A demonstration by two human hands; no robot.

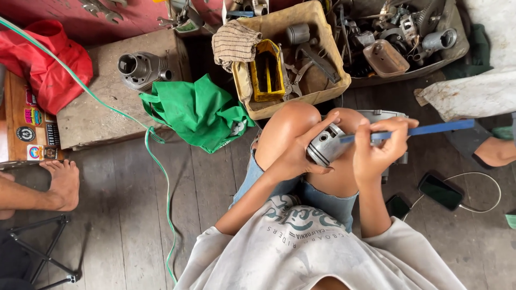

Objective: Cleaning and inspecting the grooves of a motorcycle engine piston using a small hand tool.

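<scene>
Cupped from below, the grey metal cylindrical piston (326, 145) sits in the left hand (297, 156), resting against the bare knees. Right hand (376, 147) clenches a flat blue file-like strip (424, 130), its tip touching the piston's top; 2 dark phones (443, 191) lie on the wooden floor (134, 188) beside

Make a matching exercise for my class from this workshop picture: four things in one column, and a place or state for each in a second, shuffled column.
Things:
1. piston
2. blue flat tool
3. green bag
4. dark phone

Places or states:
A. lying on the floorboards with a cable attached
B. crumpled on the floor beside the cardboard box
C. cradled in the left hand over the knees
D. gripped in the right hand, tip against the metal part

Pairs: 1-C, 2-D, 3-B, 4-A
</scene>
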